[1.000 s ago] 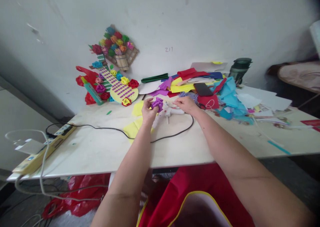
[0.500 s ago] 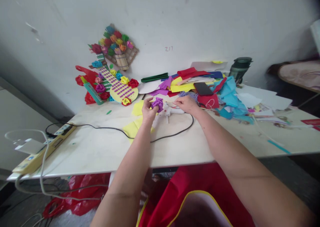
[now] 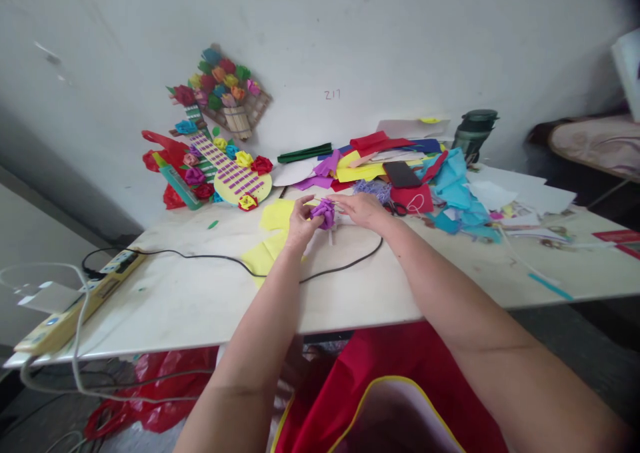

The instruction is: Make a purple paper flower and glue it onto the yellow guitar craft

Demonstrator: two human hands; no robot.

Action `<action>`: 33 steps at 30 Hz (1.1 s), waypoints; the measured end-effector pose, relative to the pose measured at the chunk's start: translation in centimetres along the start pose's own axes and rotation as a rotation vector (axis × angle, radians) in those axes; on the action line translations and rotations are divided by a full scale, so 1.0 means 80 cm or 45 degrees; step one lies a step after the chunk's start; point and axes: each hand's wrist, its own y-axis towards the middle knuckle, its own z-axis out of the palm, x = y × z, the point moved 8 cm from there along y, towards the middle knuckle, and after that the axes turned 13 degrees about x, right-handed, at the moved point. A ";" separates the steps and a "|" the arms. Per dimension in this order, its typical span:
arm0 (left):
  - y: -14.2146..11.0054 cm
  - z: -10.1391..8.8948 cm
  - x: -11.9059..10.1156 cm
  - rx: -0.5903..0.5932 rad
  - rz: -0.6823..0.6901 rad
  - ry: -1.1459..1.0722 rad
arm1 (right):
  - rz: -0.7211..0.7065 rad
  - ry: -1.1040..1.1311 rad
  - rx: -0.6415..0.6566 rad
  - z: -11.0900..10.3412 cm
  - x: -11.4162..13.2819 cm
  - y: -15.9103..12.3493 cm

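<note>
A purple paper flower (image 3: 325, 214) is pinched in the fingers of my left hand (image 3: 301, 221), above the table. My right hand (image 3: 364, 210) has come up against the flower's right side, fingers close together around a thin pale stick that is mostly hidden by the fingers and petals. Below the two hands lies a white glue gun (image 3: 346, 229), partly covered, with its black cord (image 3: 345, 264) curving across the table. Yellow paper sheets (image 3: 264, 254) lie beside and under my left wrist.
A guitar-shaped craft with paper flowers (image 3: 241, 181) and a glue bottle (image 3: 177, 183) stand at the left. A power strip (image 3: 95, 300) lies on the left edge. Coloured paper (image 3: 370, 168), a phone (image 3: 401, 174), scissors (image 3: 397, 208) and a dark bottle (image 3: 474, 136) fill the back.
My right hand has moved left to the flower, and its fingers have straightened somewhat. The flower has shifted slightly right in my left hand. The view has turned a little.
</note>
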 end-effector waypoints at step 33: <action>0.001 -0.008 0.031 0.012 -0.354 -0.341 | -0.289 0.480 0.046 0.021 0.011 0.009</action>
